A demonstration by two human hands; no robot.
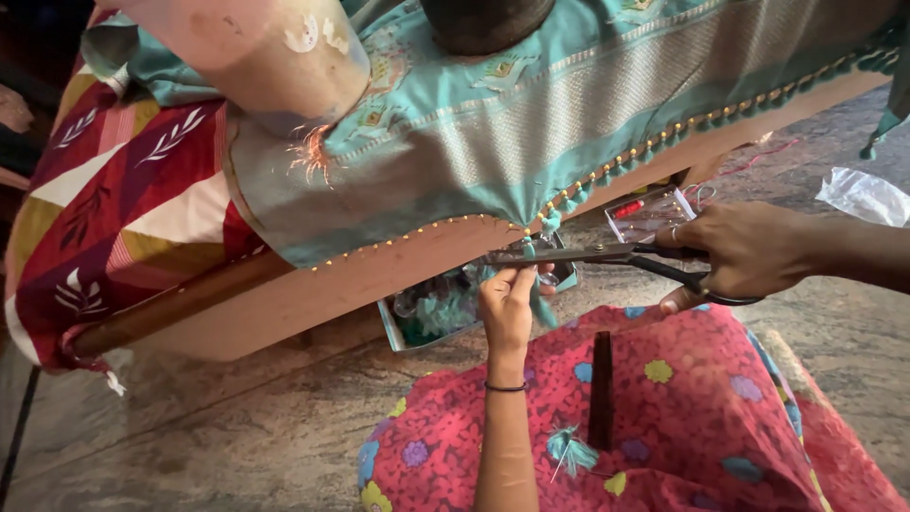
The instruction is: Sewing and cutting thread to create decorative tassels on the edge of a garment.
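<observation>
The left hand [507,299] pinched a teal tassel [531,248] taut, fingers closed on its threads, so the blades could reach it. The right hand [744,251] gripped black-handled steel scissors [607,254], fingers through the loops. The tassel hung from a silky teal cloth [531,123], bead-edged, draped over a wooden worktop [313,294].

We see grey stone floor [237,446], low wooden bench edge [313,294], patterned red quilt [123,218] on left.
</observation>
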